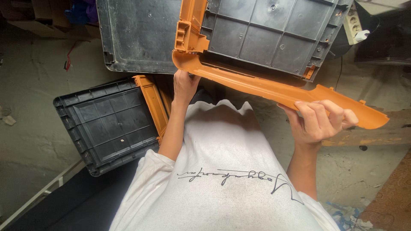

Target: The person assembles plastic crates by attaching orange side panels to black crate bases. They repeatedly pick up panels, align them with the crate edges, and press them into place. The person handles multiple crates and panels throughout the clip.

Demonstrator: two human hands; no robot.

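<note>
Black panel (109, 122) with an orange edge lies low at left; a second black panel (139, 34) lies above it. Left hand (185, 85) is closed on the near corner of the long orange strip (257, 85), which runs along the grey panel (274, 34) held up centre-right. Right hand (319, 119) pinches the strip's far end, fingers curled over its edge.
</note>
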